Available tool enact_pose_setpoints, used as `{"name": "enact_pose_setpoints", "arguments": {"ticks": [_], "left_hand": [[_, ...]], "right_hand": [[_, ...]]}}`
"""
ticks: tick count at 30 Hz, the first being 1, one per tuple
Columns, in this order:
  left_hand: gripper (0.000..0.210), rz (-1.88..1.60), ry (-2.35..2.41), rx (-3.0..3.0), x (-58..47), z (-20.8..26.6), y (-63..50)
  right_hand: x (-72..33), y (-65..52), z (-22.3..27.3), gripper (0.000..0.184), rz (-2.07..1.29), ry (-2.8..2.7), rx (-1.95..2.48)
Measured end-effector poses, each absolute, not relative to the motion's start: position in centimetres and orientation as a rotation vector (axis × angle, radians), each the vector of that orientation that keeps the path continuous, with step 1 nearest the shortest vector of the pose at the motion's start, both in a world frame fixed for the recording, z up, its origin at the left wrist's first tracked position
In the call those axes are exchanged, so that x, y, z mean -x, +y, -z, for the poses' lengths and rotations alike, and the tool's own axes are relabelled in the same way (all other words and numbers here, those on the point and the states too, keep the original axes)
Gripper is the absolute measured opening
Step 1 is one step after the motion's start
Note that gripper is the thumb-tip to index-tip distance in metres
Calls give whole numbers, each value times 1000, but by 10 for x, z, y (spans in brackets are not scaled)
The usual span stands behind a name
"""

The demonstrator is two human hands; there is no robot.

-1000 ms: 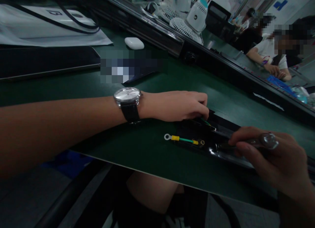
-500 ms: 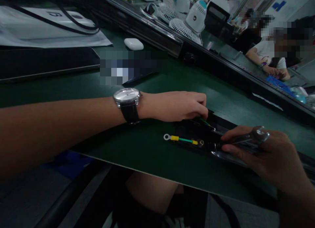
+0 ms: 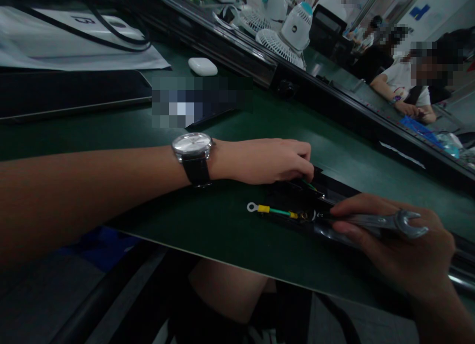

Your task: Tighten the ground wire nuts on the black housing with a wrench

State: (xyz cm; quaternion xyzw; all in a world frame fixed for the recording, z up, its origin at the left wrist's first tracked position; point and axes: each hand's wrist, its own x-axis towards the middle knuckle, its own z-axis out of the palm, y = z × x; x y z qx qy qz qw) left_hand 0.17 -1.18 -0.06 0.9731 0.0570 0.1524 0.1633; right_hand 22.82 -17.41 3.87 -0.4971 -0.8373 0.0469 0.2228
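Note:
My right hand (image 3: 404, 245) pinches a silver wrench (image 3: 371, 221) between thumb and fingers. Its open jaw points right; the other end lies by a bolt on a long black bar (image 3: 343, 185). Beside that bolt, a short green wire with yellow sleeves (image 3: 280, 212) sticks out left and ends in a ring terminal (image 3: 252, 207). My left hand (image 3: 276, 158), wearing a wristwatch (image 3: 193, 145), is closed at the bar's left end. A second green wire (image 3: 310, 186) shows beneath its fingers. The left fingertips and whatever they grip are hidden.
A white case (image 3: 203, 66), a dark flat panel (image 3: 70, 94) and a plastic-wrapped item (image 3: 81, 39) with a black cable lie on the green table (image 3: 215, 220). A black rail (image 3: 334, 104) crosses behind. Beyond it stand white fans (image 3: 297, 27) and a seated person (image 3: 403, 86).
The wrench has turned: its open jaw swung right and downward, while its other end shifted left toward the bolt. My right hand moved slightly with it. My left hand stayed put.

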Motion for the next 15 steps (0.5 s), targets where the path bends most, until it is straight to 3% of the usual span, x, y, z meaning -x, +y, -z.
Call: {"name": "enact_pose_setpoints", "arguments": {"ticks": [15], "left_hand": [[30,-430,176,-2749,-1,2,-11]], "right_hand": [[-246,-166,-42,14,-335,-2425,1210]]}}
